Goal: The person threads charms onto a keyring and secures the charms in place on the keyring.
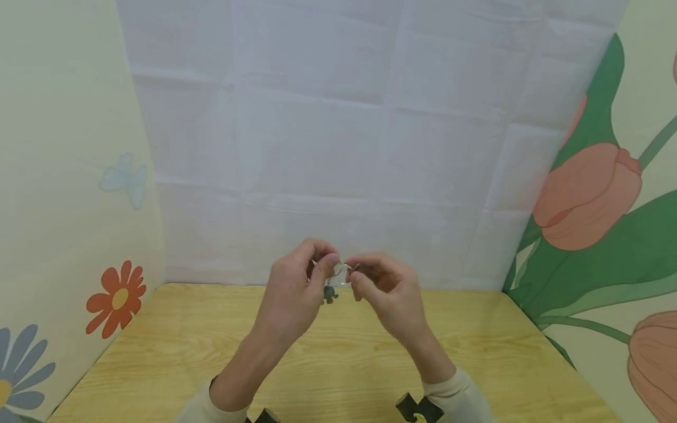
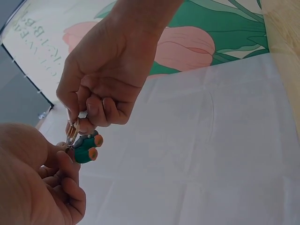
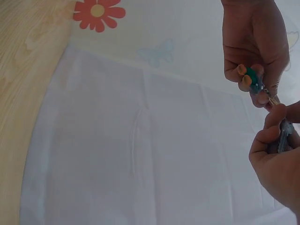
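Note:
Above the table, both hands meet at a metal key ring (image 1: 338, 269), which shows as thin loops (image 2: 72, 133) in the left wrist view. My left hand (image 1: 292, 289) pinches the ring between thumb and fingers. From it dangles a small figure charm (image 1: 330, 294), green and grey with orange ends (image 2: 93, 153), just beside the left fingers. My right hand (image 1: 390, 289) has thumb and forefinger at the ring's other side. In the right wrist view, its curled fingers hold a flat grey metal piece (image 3: 284, 136) that looks like a key, partly hidden by the fingers.
Below the hands spreads a wood-grain table (image 1: 338, 364). A creased white cloth (image 1: 338, 135) hangs behind it. Printed panels stand at both sides, with a red flower (image 1: 119, 298) on the left and a pink tulip (image 1: 589, 197) on the right.

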Tool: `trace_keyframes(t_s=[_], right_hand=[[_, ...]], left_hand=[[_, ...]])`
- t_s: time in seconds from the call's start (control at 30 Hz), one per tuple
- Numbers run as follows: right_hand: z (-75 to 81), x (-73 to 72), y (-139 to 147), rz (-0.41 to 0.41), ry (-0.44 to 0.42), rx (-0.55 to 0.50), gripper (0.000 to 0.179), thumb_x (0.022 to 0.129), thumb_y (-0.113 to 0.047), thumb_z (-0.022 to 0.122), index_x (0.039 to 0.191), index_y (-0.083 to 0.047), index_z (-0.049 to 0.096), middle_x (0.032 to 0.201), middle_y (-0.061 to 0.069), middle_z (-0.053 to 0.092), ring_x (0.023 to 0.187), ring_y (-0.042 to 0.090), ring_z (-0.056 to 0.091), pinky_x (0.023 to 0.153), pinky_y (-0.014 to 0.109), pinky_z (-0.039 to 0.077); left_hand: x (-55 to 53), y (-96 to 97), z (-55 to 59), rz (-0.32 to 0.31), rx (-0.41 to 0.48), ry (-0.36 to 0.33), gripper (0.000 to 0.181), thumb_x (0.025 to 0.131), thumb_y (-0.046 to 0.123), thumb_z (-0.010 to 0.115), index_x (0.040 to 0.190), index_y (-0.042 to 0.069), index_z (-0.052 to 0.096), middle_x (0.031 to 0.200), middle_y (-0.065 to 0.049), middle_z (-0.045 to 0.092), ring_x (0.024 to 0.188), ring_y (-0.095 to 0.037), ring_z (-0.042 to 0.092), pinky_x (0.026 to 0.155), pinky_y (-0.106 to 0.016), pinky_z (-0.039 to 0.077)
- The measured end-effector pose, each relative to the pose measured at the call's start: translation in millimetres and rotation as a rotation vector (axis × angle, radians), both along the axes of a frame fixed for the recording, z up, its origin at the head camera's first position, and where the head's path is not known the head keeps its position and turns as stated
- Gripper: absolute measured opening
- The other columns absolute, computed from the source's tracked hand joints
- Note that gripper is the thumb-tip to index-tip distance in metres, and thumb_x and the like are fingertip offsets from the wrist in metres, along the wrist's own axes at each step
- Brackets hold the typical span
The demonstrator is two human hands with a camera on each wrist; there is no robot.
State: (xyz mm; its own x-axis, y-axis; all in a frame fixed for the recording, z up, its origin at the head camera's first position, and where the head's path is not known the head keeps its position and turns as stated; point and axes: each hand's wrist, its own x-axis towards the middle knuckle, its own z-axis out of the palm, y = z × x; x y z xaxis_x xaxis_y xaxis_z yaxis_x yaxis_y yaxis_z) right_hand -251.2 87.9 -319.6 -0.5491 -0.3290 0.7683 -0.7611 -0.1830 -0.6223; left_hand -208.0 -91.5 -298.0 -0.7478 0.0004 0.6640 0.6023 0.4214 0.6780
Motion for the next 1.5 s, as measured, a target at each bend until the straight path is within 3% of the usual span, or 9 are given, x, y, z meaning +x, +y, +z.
trace_keyframes(t_s=[0.13,0.3,0.53,0.8,1.13,1.3,1.5], right_hand=[[0.1,-1.2,0.7,-0.004,-0.023,0.013,0.015,0.097,0.004,0.064,0.111,0.004,0.068,0.095,0.018,0.068,0.075,0.023,0.061,0.067,0.032,0.055],[-0.8,-3.4,-1.1,-0.043,-0.037,-0.043,0.013,0.097,0.002,0.067,0.109,0.002,0.065,0.101,0.018,0.067,0.078,0.025,0.063,0.072,0.033,0.057],[-2.4,-3.0,-3.7,0.002,-0.050,-0.069,0.010,0.097,-0.001,0.067,0.105,0.002,0.061,0.108,0.020,0.065,0.083,0.028,0.066,0.076,0.037,0.057],[-4.8,-3.2,-4.6,0.016,-0.035,-0.024,0.009,0.098,0.000,0.067,0.105,-0.001,0.062,0.099,0.018,0.065,0.078,0.029,0.064,0.071,0.034,0.056],[-5.1,-2.8,-5.8,-0.004,-0.156,-0.098,0.022,0.098,-0.004,0.069,0.118,0.002,0.064,0.101,0.022,0.070,0.075,0.030,0.068,0.068,0.033,0.055],[-5.6,-3.2,-2.9,0.036,-0.124,-0.129,0.019,0.097,0.001,0.068,0.115,0.007,0.062,0.100,0.023,0.069,0.073,0.024,0.066,0.067,0.032,0.056],[-5.9,-5.2,-0.4,0.015,-0.001,-0.104,0.012,0.096,0.006,0.063,0.108,0.009,0.061,0.096,0.024,0.066,0.074,0.021,0.064,0.065,0.032,0.056]], left_hand=[[-0.3,-1.1,-0.3,0.006,0.002,-0.013,0.008,0.104,0.019,0.062,0.104,0.012,0.065,0.084,0.002,0.063,0.061,-0.009,0.054,0.049,-0.030,0.047],[1.0,-2.3,-1.0,0.033,0.024,-0.040,0.011,0.104,0.023,0.062,0.107,0.013,0.065,0.086,0.000,0.065,0.058,-0.012,0.053,0.047,-0.030,0.045],[2.0,-1.7,0.6,0.103,0.024,-0.042,0.010,0.103,0.023,0.066,0.106,0.014,0.068,0.085,0.004,0.066,0.054,-0.013,0.049,0.043,-0.029,0.040],[3.0,-1.7,2.9,0.119,0.021,-0.048,0.012,0.103,0.023,0.065,0.107,0.013,0.068,0.084,0.004,0.066,0.054,-0.014,0.049,0.042,-0.029,0.039],[2.8,0.3,0.9,0.106,0.042,-0.040,0.016,0.103,0.028,0.064,0.108,0.013,0.068,0.078,0.003,0.064,0.055,-0.014,0.050,0.044,-0.030,0.041],[2.3,2.8,-0.5,0.077,0.023,-0.045,0.012,0.103,0.025,0.065,0.106,0.013,0.068,0.082,0.004,0.065,0.054,-0.013,0.048,0.043,-0.029,0.040],[2.4,4.9,-1.5,0.041,0.011,-0.039,0.011,0.104,0.024,0.063,0.105,0.014,0.067,0.080,0.003,0.065,0.054,-0.012,0.048,0.044,-0.029,0.041]])
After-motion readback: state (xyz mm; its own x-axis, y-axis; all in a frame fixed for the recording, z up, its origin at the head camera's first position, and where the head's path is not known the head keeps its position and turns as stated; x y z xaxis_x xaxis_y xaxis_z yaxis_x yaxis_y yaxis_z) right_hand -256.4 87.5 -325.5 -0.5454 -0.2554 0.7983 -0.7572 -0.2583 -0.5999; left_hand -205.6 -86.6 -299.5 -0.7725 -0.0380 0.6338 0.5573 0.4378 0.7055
